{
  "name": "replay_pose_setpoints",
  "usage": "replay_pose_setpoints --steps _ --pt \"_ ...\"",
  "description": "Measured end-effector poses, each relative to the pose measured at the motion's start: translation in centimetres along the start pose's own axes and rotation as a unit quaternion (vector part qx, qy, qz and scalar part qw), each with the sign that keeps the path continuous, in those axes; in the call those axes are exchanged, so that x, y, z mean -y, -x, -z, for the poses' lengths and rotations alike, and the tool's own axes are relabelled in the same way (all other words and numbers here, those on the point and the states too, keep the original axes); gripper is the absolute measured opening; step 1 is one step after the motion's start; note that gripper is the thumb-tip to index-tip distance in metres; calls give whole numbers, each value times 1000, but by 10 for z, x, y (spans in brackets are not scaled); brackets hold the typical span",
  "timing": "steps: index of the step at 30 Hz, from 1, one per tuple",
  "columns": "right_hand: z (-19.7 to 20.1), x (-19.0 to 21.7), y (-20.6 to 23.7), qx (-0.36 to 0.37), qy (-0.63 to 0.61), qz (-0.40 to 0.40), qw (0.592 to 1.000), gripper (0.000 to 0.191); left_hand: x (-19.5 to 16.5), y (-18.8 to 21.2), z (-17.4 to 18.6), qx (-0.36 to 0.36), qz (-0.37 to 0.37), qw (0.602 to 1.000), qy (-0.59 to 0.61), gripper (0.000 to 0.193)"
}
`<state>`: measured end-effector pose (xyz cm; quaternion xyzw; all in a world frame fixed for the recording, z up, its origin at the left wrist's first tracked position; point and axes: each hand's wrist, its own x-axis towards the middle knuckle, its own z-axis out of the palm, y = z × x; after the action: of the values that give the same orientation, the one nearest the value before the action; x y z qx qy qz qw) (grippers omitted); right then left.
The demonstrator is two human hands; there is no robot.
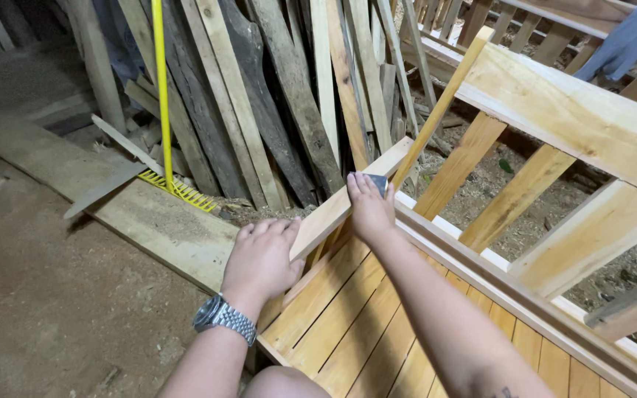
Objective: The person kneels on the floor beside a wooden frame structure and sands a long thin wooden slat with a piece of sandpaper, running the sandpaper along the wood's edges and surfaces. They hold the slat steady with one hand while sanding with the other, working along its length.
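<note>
Nearest to us, the slatted wooden panel [348,324] runs up from the bottom edge, its orange boards lying flat. Our left hand [262,259], steel watch [223,318] on the wrist, sits palm down at the near end of the pale wooden strip [333,210], fingers [270,228] pressed together and flat, holding it against the panel's corner. A little farther and to the right, our right hand [370,208] bears down on a small grey sanding block [376,182], fingers closed over its top; we cannot tell how tightly they grip. The block rests on the strip just where it meets the long rail [525,295] of the frame.

To do this well, we judge: the left palm has to pin the strip hard so it doesn't skate, and the block wants to stay flat along the grain, with even pressure.

Farther left, a yellow rake [178,188] lies on a dusty plank [134,214]. At the back, old boards [274,96] lean in a stack; far right, a blue cloth [624,40] hangs over a rail.
</note>
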<state>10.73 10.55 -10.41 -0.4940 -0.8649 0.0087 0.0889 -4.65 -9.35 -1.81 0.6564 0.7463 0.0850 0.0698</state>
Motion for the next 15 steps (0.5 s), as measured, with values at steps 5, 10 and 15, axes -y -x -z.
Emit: replay_pose_setpoints --steps 5,10,15 --pt "-4 42 57 11 39 103 994 84 -1 -3 -1 -1 -5 1000 -2 78" --pt "18 18 26 66 101 92 988 88 1 -3 -3 -5 -3 1000 7 71" --pt "21 12 6 31 71 33 996 83 0 -5 -5 -19 -8 1000 12 70"
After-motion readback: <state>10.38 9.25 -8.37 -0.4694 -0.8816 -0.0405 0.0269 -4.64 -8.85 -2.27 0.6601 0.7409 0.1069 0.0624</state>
